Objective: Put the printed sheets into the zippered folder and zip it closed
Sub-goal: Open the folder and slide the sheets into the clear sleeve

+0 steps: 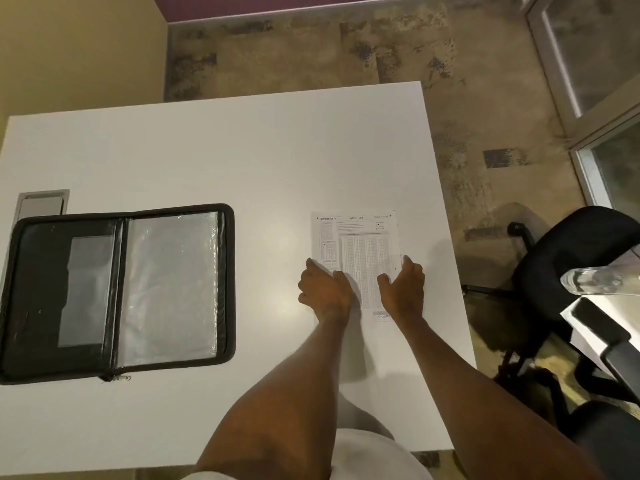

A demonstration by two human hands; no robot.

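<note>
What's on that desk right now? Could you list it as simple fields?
surface: white table
folder: black zippered folder, lying open at the left, clear sleeves showing
papers: printed sheets, flat at the right, apart from the folder
left hand: resting on the sheets' left edge
right hand: on their right edge
nearby: black office chair

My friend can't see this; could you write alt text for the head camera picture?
Both hands, left hand and right hand, rest on the printed sheets on a white table. An open black zippered folder lies apart to their left.
</note>
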